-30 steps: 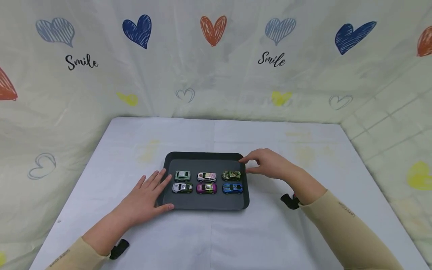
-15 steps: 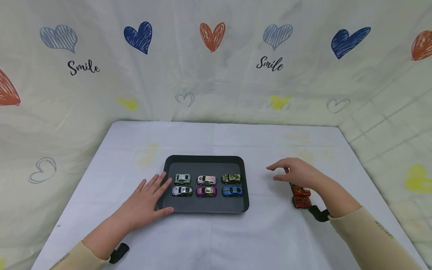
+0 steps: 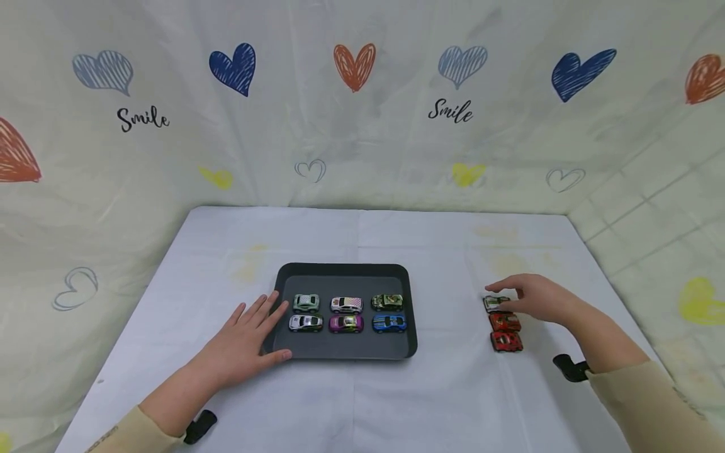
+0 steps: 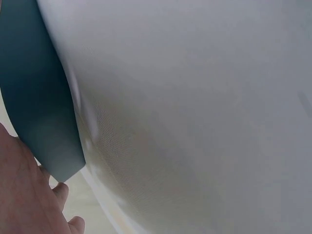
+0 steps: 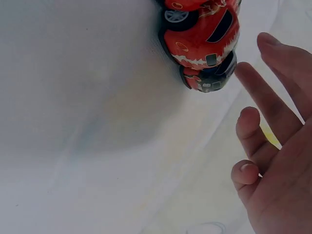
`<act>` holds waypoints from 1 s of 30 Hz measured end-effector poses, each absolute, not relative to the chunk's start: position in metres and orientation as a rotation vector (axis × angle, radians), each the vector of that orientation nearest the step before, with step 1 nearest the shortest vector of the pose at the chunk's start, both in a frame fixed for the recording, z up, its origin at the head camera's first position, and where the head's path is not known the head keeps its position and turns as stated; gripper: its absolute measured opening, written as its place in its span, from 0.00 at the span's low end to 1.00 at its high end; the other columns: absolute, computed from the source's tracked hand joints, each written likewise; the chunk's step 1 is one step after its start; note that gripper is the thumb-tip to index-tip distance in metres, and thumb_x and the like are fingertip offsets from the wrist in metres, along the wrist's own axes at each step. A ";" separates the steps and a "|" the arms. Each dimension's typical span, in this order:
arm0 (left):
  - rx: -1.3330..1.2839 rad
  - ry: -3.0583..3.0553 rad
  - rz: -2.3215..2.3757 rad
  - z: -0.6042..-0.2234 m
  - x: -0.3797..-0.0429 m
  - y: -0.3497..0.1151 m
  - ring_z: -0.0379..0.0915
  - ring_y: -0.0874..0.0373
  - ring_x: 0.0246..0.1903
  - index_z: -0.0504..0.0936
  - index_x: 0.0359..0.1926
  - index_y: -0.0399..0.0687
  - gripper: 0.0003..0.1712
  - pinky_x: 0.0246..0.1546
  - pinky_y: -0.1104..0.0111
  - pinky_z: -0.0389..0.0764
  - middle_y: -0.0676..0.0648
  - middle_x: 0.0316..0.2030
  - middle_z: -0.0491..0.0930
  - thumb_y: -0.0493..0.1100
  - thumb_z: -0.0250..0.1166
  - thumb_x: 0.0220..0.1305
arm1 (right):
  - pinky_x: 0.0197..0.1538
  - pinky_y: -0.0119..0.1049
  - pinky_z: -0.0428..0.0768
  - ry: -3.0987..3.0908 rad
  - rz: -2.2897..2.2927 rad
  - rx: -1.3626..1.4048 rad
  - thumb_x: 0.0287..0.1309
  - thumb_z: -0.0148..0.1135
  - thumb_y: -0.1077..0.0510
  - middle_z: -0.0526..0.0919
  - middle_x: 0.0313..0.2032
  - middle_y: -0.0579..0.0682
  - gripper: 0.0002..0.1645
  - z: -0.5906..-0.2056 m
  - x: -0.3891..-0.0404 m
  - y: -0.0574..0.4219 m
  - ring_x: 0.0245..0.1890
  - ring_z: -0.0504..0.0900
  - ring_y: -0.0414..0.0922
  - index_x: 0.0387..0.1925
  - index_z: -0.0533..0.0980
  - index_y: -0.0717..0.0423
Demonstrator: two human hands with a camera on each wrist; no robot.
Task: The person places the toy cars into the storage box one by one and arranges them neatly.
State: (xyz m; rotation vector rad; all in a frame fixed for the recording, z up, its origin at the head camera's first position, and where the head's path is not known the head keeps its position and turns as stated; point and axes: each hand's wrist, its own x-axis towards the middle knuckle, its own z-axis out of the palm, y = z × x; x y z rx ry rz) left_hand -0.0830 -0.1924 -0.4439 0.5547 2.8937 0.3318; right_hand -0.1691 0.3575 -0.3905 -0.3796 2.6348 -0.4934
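My left hand (image 3: 233, 346) lies spread on the left rim of a dark grey tray (image 3: 340, 346), thumb at its lower left corner; the left wrist view shows the tray's side wall (image 4: 41, 87) beside the fingers. Two rows of toy cars stand in the tray, among them a purple car (image 3: 346, 324), a blue car (image 3: 389, 323) and a camouflage car (image 3: 387, 302). On the right, my right hand (image 3: 538, 298) reaches over a white-and-dark toy car (image 3: 495, 304), thumb and forefinger apart around it. In the right wrist view the fingertips appear beside the cars without a visible grip.
Two red toy cars, the middle one (image 3: 505, 323) and the nearest one (image 3: 506, 342), line up in front of the white-and-dark car. A white cloth (image 3: 362, 402) covers the table. Behind it hangs a curtain (image 3: 396, 145) printed with hearts.
My right hand has moved right from the tray's right edge to the white-and-dark car, bringing the line of cars into view. The left hand stays on the tray. The head view has tilted slightly upward.
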 end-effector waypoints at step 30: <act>0.569 2.890 0.283 -0.440 -0.081 -0.192 0.41 0.44 0.76 0.53 0.79 0.54 0.54 0.73 0.43 0.44 0.46 0.78 0.45 0.75 0.58 0.61 | 0.48 0.52 0.79 2.519 -0.487 -0.387 0.57 0.67 0.60 0.82 0.53 0.57 0.22 -0.404 -0.184 0.367 0.54 0.76 0.60 0.55 0.81 0.55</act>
